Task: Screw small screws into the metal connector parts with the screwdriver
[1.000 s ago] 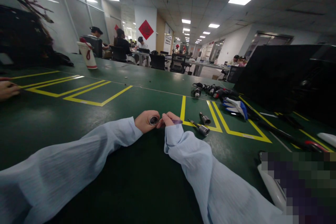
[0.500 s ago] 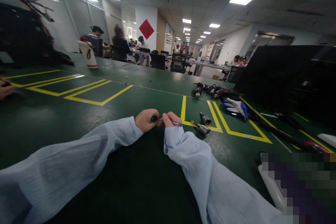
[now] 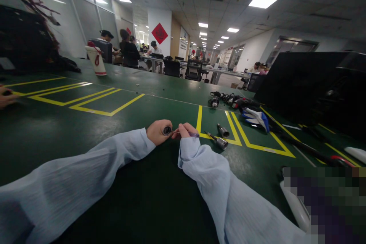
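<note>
Grip of the left hand (image 3: 156,132), at the centre of the frame, is closed around a hollow metal cylinder (image 3: 166,130), its round mouth facing the camera. Grip of the right hand (image 3: 185,129), immediately right of it, is closed on a slim screwdriver (image 3: 194,135) with a translucent purple handle. The screwdriver's thin shaft points left toward the cylinder's rim; contact between the two cannot be confirmed. Both hands are positioned over the green desk (image 3: 168,108). Right of centre, two cylindrical metal fittings with shanks lie on their sides near each other: the upper fitting (image 3: 223,131) within a yellow tape outline (image 3: 199,118), the lower fitting (image 3: 221,143) at its bottom edge. A blue-and-white glove (image 3: 256,117) lies farther right. A white tumbler (image 3: 96,61) stands at upper left; another person's hand (image 3: 6,100) appears at the left edge.
</note>
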A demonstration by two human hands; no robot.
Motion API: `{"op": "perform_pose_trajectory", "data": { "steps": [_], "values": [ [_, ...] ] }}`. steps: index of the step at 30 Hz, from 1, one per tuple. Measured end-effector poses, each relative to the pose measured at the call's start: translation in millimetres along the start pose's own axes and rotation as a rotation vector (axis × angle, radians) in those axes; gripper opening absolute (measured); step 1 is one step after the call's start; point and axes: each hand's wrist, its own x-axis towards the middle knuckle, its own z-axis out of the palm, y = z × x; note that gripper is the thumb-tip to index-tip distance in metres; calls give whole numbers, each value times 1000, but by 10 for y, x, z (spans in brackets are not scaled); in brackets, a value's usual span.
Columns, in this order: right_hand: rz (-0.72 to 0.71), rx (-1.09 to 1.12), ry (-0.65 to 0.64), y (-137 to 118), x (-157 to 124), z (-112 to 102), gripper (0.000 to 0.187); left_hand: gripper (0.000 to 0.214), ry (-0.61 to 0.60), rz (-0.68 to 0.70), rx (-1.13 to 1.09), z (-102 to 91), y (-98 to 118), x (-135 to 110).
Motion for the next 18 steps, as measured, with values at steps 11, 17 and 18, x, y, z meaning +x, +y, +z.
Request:
{"op": "perform_pose_trajectory", "data": {
  "steps": [11, 17, 18],
  "values": [
    [104, 199, -75, -136, -34, 2, 26, 17, 54, 9, -109, -18, -2, -2],
    [55, 166, -40, -134, -48, 8, 26, 17, 54, -12, -64, -17, 0, 3],
    [48, 144, -30, -131, -50, 11, 26, 17, 57, -21, -37, -18, 2, 3]
  ]
}}
